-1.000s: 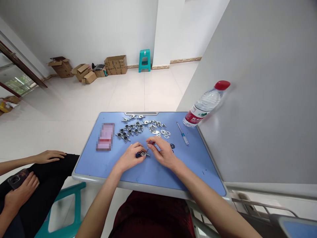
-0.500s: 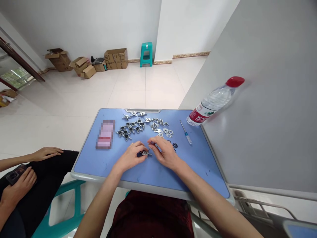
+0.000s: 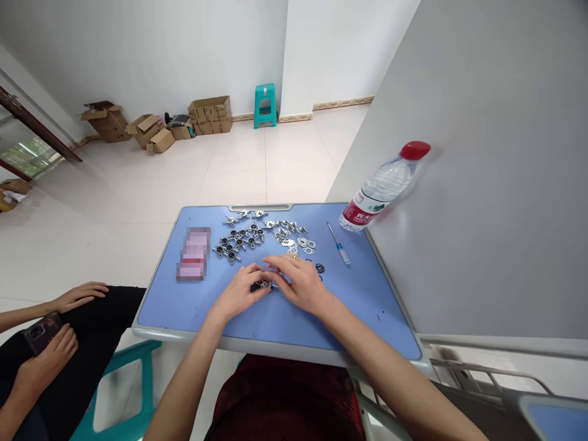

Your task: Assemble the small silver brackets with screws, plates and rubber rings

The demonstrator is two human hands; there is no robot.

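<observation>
The small metal part (image 3: 265,284) was the clock's centre, with twelve at the far edge of the blue table (image 3: 285,331); it sat between the two hands, partly covered by them. From nine o'clock the left hand (image 3: 239,293) pinched it between thumb and fingers. From three o'clock the right hand (image 3: 301,282) arched over it, fingers bent; whether they gripped anything small could not be told.

Done well, this seemed to call for a steady left pinch, with that hand braced on the table so the part could not twist under the right fingers. Light, square pressure looked safer than a sideways push, and slightly higher right knuckles would probably have cleared the view. Flat plates (image 3: 305,247) lay between one and two o'clock, black rings (image 3: 320,268) between two and three, the screwdriver (image 3: 340,246) farther out at two. Similar black-centred pieces (image 3: 239,244) crowded eleven, best left undisturbed.
</observation>
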